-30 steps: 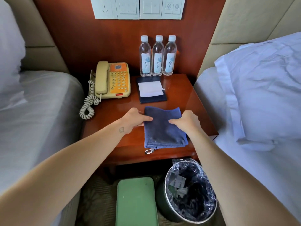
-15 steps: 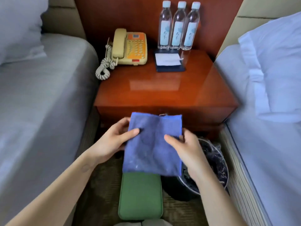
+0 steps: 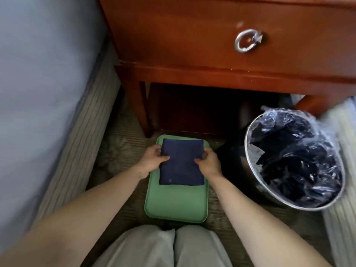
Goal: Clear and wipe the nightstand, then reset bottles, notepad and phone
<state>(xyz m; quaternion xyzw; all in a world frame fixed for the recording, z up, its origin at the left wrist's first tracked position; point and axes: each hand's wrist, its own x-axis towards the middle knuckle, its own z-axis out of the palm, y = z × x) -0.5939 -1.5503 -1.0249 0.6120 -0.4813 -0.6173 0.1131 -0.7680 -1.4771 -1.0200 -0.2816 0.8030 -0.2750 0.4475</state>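
A folded dark blue cloth (image 3: 182, 162) lies on the far half of a green tray (image 3: 175, 205) on the carpet. My left hand (image 3: 152, 159) grips the cloth's left edge and my right hand (image 3: 209, 162) grips its right edge. Above them stands the red-brown wooden nightstand (image 3: 192, 47), seen from the front with its drawer and a silver ring pull (image 3: 248, 41). The nightstand's top, the bottles, the notepad and the phone are out of view.
A metal waste bin (image 3: 294, 158) lined with a clear bag and holding dark rubbish stands right of the tray. A bed (image 3: 44, 89) rises on the left, another bed's edge (image 3: 342, 189) on the right. My knees in grey trousers (image 3: 173, 247) are just behind the tray.
The cloth has come off the nightstand top and down onto the green tray, held in both hands. My view has dropped from the tabletop to the floor.
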